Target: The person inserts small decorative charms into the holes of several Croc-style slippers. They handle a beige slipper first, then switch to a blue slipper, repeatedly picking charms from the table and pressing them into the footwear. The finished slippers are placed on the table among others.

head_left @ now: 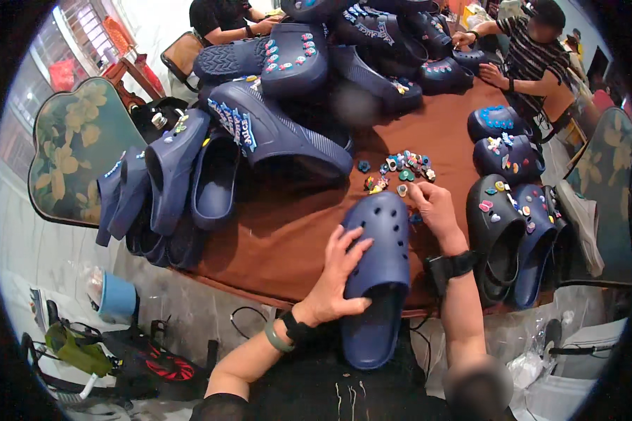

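The clog (376,252) tilts toe-forward at the table's (260,252) near edge, heel toward the lap. The left hand (333,281) holds its side, fingers spread over the upper, thumb at the opening; a firm hold there, clear of the holes, should steady it well. Beyond the toe, the right hand's (435,214) narrowed fingertips meet a charm (402,190); whether they grip it, I cannot tell. Pinching its rim would probably leave the back free. More charms (413,164) lie just past.

to our left we see a dark floral panel (84,158), a light-blue bucket (117,295) lower down, and a pink item (63,74) by the window (88,27); at upper right, a person in a striped top (534,63).
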A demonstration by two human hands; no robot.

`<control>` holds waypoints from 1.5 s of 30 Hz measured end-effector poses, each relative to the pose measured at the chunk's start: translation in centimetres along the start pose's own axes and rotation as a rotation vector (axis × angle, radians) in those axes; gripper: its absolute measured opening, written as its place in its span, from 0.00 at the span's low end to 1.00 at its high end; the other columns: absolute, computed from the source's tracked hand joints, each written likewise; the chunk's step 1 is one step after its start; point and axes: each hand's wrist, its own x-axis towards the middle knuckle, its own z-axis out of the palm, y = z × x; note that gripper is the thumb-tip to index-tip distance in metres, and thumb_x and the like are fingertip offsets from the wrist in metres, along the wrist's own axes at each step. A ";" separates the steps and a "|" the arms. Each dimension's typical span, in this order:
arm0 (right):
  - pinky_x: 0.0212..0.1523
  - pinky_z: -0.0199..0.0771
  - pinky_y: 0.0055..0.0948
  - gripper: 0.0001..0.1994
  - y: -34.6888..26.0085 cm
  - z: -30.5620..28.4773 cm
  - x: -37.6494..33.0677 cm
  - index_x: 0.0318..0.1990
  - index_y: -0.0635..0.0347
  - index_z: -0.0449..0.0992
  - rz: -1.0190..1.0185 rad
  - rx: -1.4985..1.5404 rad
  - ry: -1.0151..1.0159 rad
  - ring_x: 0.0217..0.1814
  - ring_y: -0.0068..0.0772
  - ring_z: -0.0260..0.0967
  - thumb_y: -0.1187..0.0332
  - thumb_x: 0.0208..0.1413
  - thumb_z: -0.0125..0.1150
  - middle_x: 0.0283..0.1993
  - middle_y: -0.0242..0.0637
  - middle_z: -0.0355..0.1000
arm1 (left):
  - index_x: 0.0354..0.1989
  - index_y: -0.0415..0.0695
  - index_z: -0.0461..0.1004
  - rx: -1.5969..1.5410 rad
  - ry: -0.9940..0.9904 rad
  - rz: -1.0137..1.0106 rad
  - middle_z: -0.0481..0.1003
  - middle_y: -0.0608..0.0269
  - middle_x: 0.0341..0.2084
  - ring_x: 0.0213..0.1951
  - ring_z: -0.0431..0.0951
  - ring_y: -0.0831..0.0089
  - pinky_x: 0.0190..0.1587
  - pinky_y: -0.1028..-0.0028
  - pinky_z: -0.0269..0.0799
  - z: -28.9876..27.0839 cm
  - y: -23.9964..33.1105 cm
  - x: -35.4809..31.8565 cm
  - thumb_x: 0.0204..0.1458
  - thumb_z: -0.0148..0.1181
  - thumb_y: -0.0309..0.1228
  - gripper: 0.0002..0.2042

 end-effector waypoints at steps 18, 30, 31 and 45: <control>0.33 0.67 0.23 0.13 1.5 0.3 0.5 0.35 0.64 0.78 -0.049 0.510 0.295 0.31 0.20 0.66 0.62 0.65 0.56 0.31 0.30 0.72 | 0.46 0.36 0.76 -0.163 -0.145 -0.195 0.78 0.59 0.39 0.43 0.77 0.71 0.47 0.70 0.73 -4.0 0.4 9.8 0.61 0.57 0.33 0.13; 0.26 0.60 0.17 0.16 5.3 0.0 3.0 0.35 0.59 0.76 0.140 0.640 0.622 0.28 0.14 0.59 0.57 0.67 0.50 0.30 0.26 0.69 | 0.46 0.41 0.78 0.368 -0.314 0.226 0.77 0.52 0.36 0.38 0.79 0.58 0.41 0.65 0.74 0.1 -4.7 25.6 0.53 0.58 0.24 0.12; 0.28 0.61 0.18 0.16 5.2 0.0 3.0 0.36 0.59 0.76 0.163 0.679 0.632 0.28 0.15 0.59 0.57 0.67 0.50 0.30 0.26 0.70 | 0.47 0.43 0.78 0.361 -0.400 0.234 0.77 0.52 0.37 0.38 0.79 0.57 0.42 0.65 0.74 0.6 -5.0 26.3 0.52 0.58 0.23 0.13; 0.28 0.57 0.19 0.17 3.7 -0.2 2.8 0.32 0.61 0.75 0.222 0.689 0.559 0.26 0.13 0.55 0.59 0.67 0.49 0.25 0.22 0.64 | 0.38 0.47 0.79 0.365 -0.475 0.372 0.74 0.52 0.34 0.41 0.76 0.51 0.43 0.61 0.72 3.0 -5.4 27.8 0.51 0.59 0.28 0.07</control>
